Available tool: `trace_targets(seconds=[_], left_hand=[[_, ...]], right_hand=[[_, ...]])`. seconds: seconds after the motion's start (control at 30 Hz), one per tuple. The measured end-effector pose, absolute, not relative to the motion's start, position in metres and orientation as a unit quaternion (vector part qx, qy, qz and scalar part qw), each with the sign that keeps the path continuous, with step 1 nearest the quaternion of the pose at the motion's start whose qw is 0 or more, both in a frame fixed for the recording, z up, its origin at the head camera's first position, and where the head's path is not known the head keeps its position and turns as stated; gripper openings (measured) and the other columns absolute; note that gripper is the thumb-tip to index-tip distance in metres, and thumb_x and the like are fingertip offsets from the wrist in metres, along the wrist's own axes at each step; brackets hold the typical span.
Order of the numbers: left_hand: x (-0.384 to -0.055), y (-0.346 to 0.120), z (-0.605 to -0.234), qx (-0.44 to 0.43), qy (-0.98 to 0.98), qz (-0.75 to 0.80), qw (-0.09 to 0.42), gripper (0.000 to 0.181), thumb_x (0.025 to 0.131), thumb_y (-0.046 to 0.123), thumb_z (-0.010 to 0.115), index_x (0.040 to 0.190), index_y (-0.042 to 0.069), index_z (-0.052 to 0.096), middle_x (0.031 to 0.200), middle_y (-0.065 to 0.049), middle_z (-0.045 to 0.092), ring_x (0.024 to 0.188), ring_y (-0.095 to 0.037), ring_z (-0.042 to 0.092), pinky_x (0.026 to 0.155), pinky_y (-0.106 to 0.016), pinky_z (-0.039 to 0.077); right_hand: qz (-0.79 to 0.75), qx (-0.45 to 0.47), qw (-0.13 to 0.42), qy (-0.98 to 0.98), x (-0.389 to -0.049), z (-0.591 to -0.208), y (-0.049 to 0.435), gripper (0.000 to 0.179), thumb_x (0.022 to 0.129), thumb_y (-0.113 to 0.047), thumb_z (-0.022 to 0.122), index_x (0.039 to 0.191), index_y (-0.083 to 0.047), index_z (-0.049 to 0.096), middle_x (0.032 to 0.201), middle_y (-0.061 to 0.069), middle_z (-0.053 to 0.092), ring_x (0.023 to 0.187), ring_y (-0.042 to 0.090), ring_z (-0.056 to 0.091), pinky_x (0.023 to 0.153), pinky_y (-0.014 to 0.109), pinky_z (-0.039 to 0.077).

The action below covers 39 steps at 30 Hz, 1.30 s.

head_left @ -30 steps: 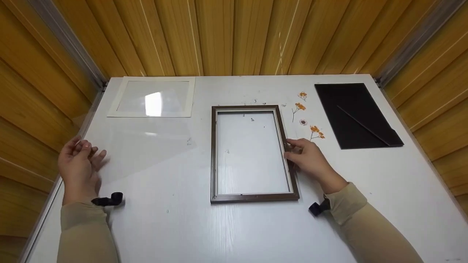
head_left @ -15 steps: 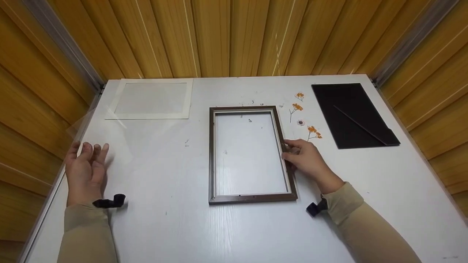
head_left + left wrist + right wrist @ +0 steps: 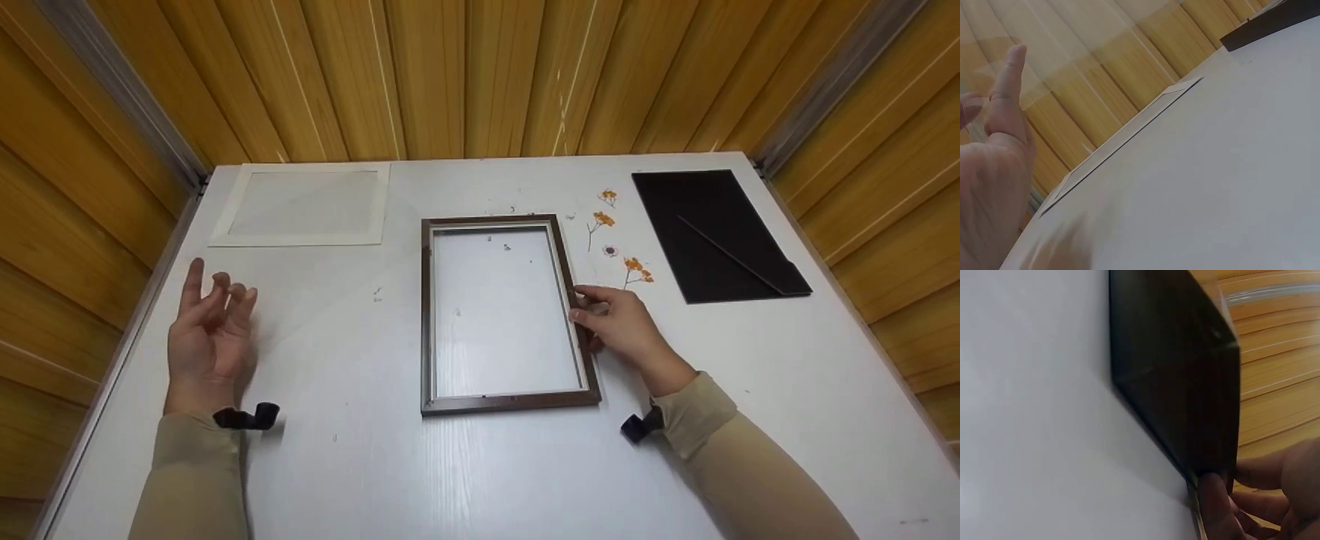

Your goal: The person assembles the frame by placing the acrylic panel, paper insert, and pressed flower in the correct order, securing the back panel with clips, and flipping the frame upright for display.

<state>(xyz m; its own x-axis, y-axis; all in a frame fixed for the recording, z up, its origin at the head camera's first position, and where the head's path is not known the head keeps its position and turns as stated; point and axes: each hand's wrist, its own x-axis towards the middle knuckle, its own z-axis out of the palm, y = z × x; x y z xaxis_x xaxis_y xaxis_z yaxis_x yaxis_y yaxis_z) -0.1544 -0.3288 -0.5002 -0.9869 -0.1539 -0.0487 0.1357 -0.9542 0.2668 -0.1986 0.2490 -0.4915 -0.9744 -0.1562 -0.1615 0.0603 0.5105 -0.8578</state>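
My left hand (image 3: 211, 330) is raised over the left of the table, palm up, one finger pointing away and the others bent. In the left wrist view a clear sheet (image 3: 1100, 34) spreads out from its fingers, its edge running up to the right; from the head it hardly shows. My right hand (image 3: 622, 322) pinches the right side of a brown picture frame (image 3: 428, 322), thumb on top and fingers at the outer side. The table shows through the frame's opening. Up close in the right wrist view, the fingertips grip the dark frame rail (image 3: 1179, 382).
A cream mat (image 3: 296, 241) lies at the back left. Pressed orange flowers (image 3: 603, 219) and a small pale one (image 3: 610, 250) lie right of the frame. Further right is a black backing board (image 3: 712, 270) with its slanted stand strip. Wood-panelled walls (image 3: 435, 75) border the white table (image 3: 337, 480).
My left hand has moved right and turned palm up, carrying the clear sheet, and the bright reflection at the mat is gone. The right hand keeps its grip on the frame.
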Motion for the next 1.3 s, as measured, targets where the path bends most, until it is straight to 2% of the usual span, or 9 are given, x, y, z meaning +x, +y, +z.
trace_targets(seconds=[0.17, 0.33, 0.47, 0.53, 0.63, 0.73, 0.9, 1.13, 1.3], left_hand=[[-0.156, -0.314, -0.500, 0.032, -0.148, -0.986, 0.067, 0.061, 0.113, -0.011, 0.051, 0.161, 0.027, 0.060, 0.135, -0.012, 0.063, 0.099, -0.030, 0.074, 0.100, -0.049, 0.071], [-0.163, -0.299, -0.499, 0.075, -0.243, -0.963, 0.089, 0.063, 0.114, -0.006, 0.053, 0.158, 0.039, 0.057, 0.148, -0.001, 0.055, 0.106, -0.017, 0.070, 0.099, -0.039, 0.072], [-0.167, -0.290, -0.500, 0.119, -0.338, -0.928, 0.101, 0.069, 0.113, -0.005, 0.057, 0.159, 0.046, 0.052, 0.156, 0.004, 0.048, 0.119, -0.013, 0.061, 0.116, -0.042, 0.064], [-0.167, -0.287, -0.500, 0.138, -0.361, -0.916, 0.107, 0.073, 0.112, -0.004, 0.060, 0.160, 0.049, 0.050, 0.158, 0.005, 0.046, 0.130, -0.014, 0.056, 0.120, -0.044, 0.060], [-0.167, -0.285, -0.500, 0.151, -0.375, -0.908, 0.113, 0.076, 0.112, -0.002, 0.063, 0.163, 0.052, 0.044, 0.163, 0.005, 0.043, 0.147, -0.018, 0.047, 0.114, -0.042, 0.063], [-0.166, -0.283, -0.500, 0.152, -0.391, -0.900, 0.120, 0.078, 0.112, 0.000, 0.063, 0.165, 0.053, 0.041, 0.171, 0.003, 0.038, 0.153, -0.020, 0.044, 0.106, -0.039, 0.068], [-0.165, -0.279, -0.502, 0.153, -0.408, -0.892, 0.123, 0.078, 0.112, -0.003, 0.061, 0.166, 0.050, 0.042, 0.180, -0.001, 0.032, 0.143, -0.019, 0.047, 0.105, -0.041, 0.068], [-0.168, -0.268, -0.496, 0.149, -0.400, -0.894, 0.134, 0.088, 0.107, -0.014, 0.062, 0.170, 0.043, 0.038, 0.174, -0.005, 0.036, 0.119, -0.016, 0.059, 0.095, -0.040, 0.072], [-0.169, -0.255, -0.493, 0.148, -0.398, -0.896, 0.130, 0.088, 0.106, -0.015, 0.063, 0.168, 0.041, 0.038, 0.177, -0.009, 0.034, 0.108, -0.014, 0.067, 0.093, -0.044, 0.073]], right_hand=[[-0.521, -0.040, 0.160, 0.838, -0.197, -0.486, 0.253, 0.072, 0.101, -0.004, 0.081, 0.165, 0.008, 0.050, 0.127, 0.023, 0.069, 0.062, 0.008, 0.067, 0.058, 0.027, 0.065], [-0.525, -0.038, 0.153, 0.836, -0.194, -0.489, 0.251, 0.074, 0.100, -0.003, 0.082, 0.166, 0.006, 0.050, 0.125, 0.022, 0.070, 0.060, 0.009, 0.068, 0.052, 0.029, 0.064], [-0.524, -0.024, 0.140, 0.840, -0.192, -0.493, 0.247, 0.069, 0.102, -0.005, 0.080, 0.165, 0.004, 0.053, 0.129, 0.025, 0.070, 0.060, 0.008, 0.066, 0.051, 0.028, 0.062], [-0.526, -0.021, 0.137, 0.839, -0.192, -0.494, 0.244, 0.067, 0.103, -0.006, 0.079, 0.164, 0.004, 0.054, 0.131, 0.026, 0.069, 0.060, 0.009, 0.066, 0.051, 0.027, 0.061], [-0.529, -0.023, 0.136, 0.838, -0.193, -0.495, 0.242, 0.067, 0.103, -0.006, 0.079, 0.164, 0.004, 0.054, 0.131, 0.026, 0.069, 0.061, 0.008, 0.065, 0.052, 0.026, 0.060], [-0.525, -0.024, 0.133, 0.840, -0.194, -0.495, 0.241, 0.066, 0.103, -0.005, 0.080, 0.163, 0.005, 0.054, 0.131, 0.026, 0.069, 0.062, 0.007, 0.065, 0.053, 0.024, 0.060], [-0.513, -0.023, 0.123, 0.849, -0.194, -0.497, 0.239, 0.064, 0.103, -0.005, 0.080, 0.162, 0.004, 0.056, 0.130, 0.026, 0.068, 0.061, 0.007, 0.064, 0.052, 0.023, 0.060], [-0.516, -0.027, 0.103, 0.850, -0.193, -0.496, 0.235, 0.057, 0.108, -0.012, 0.077, 0.160, 0.003, 0.059, 0.132, 0.027, 0.069, 0.061, 0.008, 0.065, 0.053, 0.026, 0.061], [-0.520, -0.040, 0.138, 0.842, -0.192, -0.490, 0.242, 0.065, 0.104, -0.009, 0.079, 0.163, 0.004, 0.055, 0.123, 0.022, 0.070, 0.064, 0.011, 0.068, 0.054, 0.027, 0.063]])
